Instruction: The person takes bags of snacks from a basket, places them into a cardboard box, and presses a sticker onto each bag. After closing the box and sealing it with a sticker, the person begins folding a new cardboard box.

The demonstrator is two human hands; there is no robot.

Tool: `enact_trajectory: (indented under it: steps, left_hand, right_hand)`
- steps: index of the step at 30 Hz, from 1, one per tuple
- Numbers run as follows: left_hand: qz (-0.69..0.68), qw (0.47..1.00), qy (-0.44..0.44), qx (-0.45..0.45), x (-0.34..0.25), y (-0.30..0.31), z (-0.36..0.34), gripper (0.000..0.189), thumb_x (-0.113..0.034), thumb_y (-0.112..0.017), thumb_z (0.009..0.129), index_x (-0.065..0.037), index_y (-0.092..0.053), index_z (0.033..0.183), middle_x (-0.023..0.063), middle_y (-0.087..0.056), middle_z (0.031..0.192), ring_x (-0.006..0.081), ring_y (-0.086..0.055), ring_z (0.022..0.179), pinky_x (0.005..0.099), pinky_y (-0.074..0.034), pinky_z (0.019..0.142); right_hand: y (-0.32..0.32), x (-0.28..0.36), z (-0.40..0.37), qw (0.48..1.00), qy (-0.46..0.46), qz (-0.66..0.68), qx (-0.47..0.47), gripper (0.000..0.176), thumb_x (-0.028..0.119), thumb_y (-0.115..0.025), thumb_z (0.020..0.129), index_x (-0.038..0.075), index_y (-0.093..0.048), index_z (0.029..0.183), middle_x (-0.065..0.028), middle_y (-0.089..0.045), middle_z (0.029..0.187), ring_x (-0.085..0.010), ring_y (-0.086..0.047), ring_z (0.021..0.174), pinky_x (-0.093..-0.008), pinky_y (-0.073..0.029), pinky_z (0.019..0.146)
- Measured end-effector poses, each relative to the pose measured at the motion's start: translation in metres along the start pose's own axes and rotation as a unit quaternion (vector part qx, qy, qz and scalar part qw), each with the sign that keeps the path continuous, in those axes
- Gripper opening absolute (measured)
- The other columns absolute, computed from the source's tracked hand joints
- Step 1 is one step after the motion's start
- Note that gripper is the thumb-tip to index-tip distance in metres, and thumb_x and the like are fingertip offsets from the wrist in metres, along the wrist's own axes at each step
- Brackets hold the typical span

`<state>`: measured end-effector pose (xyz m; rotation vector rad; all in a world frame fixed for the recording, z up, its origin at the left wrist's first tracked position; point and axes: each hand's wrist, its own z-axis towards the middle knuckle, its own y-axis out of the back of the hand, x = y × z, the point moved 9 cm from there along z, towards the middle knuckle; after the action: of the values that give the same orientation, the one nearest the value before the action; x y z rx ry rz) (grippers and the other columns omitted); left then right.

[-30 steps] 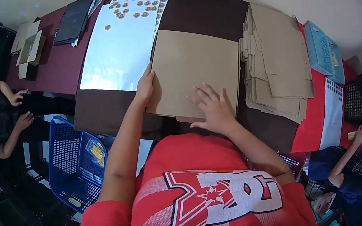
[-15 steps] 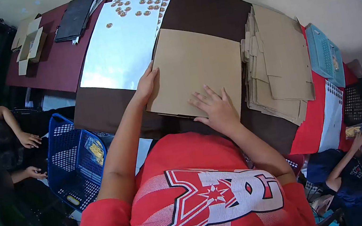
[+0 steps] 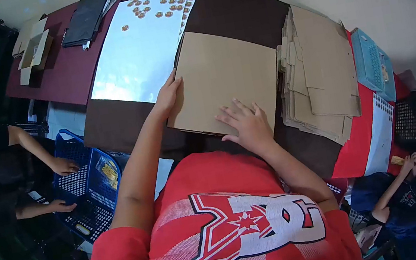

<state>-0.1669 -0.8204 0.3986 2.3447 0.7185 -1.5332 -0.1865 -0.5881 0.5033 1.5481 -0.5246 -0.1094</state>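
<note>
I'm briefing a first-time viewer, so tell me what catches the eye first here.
The red shirt with its big white print fills the lower middle. Just above, the right hand lies spread on the cardboard, with the left hand at its left edge. Toward the upper left, glossy white sheets stand out against the dark table, brown dots clustered near their far end.

Black folder (image 3: 85, 19) on maroon table (image 3: 68, 82), blue basket (image 3: 102, 194), turquoise basket (image 3: 363, 46)
</note>
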Motion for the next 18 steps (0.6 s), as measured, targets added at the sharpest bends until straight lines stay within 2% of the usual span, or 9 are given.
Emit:
enact_trajectory:
  steps: [5, 8, 10, 18]
  left_hand:
    - [0.009, 1.0, 0.005, -0.006, 0.0, -0.001, -0.003, 0.055, -0.025, -0.049, 0.097, -0.008, -0.033, 0.147, 0.0108, -0.048, 0.14, 0.0183, -0.047, 0.124, 0.0284, -0.034, 0.104]
    - [0.029, 0.999, -0.02, -0.016, 0.003, 0.0, 0.0, 0.054, -0.025, -0.049, 0.097, -0.008, -0.034, 0.147, 0.0115, -0.048, 0.14, 0.0192, -0.047, 0.125, 0.0288, -0.034, 0.105]
    - [0.037, 0.998, -0.037, -0.019, 0.001, 0.001, 0.001, 0.053, -0.026, -0.05, 0.097, -0.009, -0.036, 0.146, 0.0124, -0.048, 0.139, 0.0198, -0.047, 0.125, 0.029, -0.033, 0.105]
    - [0.061, 0.997, -0.044, -0.022, 0.0, 0.003, 0.0, 0.054, -0.027, -0.05, 0.098, -0.008, -0.035, 0.146, 0.0122, -0.05, 0.138, 0.0191, -0.047, 0.124, 0.0289, -0.034, 0.105]
  right_hand:
    - [-0.001, 0.0, -0.002, 1.0, 0.001, 0.003, -0.012, 0.062, 0.052, -0.066, 0.077, 0.033, -0.05, 0.134, 0.004, -0.044, 0.144, -0.0254, -0.033, 0.138, -0.0603, -0.027, 0.106]
    - [-0.007, 0.002, -0.005, 1.0, 0.007, -0.014, -0.02, 0.06, 0.051, -0.064, 0.08, 0.033, -0.048, 0.136, 0.0028, -0.041, 0.146, -0.0274, -0.031, 0.138, -0.0625, -0.026, 0.106]
    - [-0.012, 0.004, -0.006, 0.999, 0.014, -0.027, -0.03, 0.057, 0.049, -0.057, 0.086, 0.036, -0.043, 0.139, 0.0032, -0.04, 0.146, -0.0278, -0.028, 0.139, -0.0672, -0.023, 0.106]
    - [-0.017, 0.009, -0.008, 0.996, 0.032, -0.062, -0.047, 0.054, 0.05, -0.054, 0.088, 0.036, -0.043, 0.139, 0.0029, -0.039, 0.147, -0.0313, -0.027, 0.139, -0.0702, -0.024, 0.103]
